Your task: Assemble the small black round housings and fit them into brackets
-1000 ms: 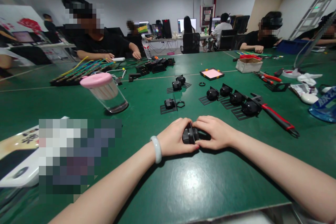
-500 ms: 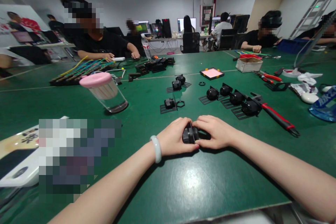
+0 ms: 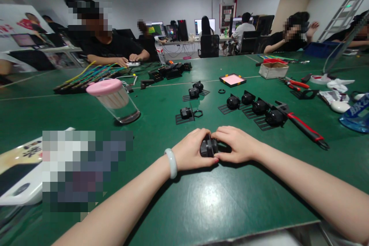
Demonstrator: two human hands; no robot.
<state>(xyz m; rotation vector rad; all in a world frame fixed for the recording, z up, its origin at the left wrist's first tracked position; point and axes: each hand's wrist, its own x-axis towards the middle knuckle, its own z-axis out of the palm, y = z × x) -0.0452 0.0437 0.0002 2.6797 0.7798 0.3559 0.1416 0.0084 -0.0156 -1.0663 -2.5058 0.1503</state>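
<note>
A wide green table [image 3: 219, 200] fills the view, with other people seated along its far edge. One of them, in a black shirt [image 3: 115, 48] at the far left, rests both forearms on the table behind a flat bundle of coloured cables [image 3: 86, 77]. Nearer, toward the left edge, a clear jar [image 3: 113, 100] with a pink lid stands tilted in the view. Toward the right edge lies a long red-handled tool [image 3: 302, 125], its head touching the last of a row of four black round pieces [image 3: 259, 107] that sit on slotted plates. A pink tray [image 3: 232, 80] lies beyond them at mid-table, and a small cardboard box [image 3: 273, 70] sits further right. Close to the near edge, at the middle, the left hand [image 3: 190, 152] and right hand [image 3: 238, 145] meet on the table. Both are curled tightly round a small black part [image 3: 209, 148], which is pinched between their fingertips and rests just on the surface. The left wrist wears a pale bracelet [image 3: 172, 163]. A thin black ring [image 3: 221, 92] lies alone near the tray.
</note>
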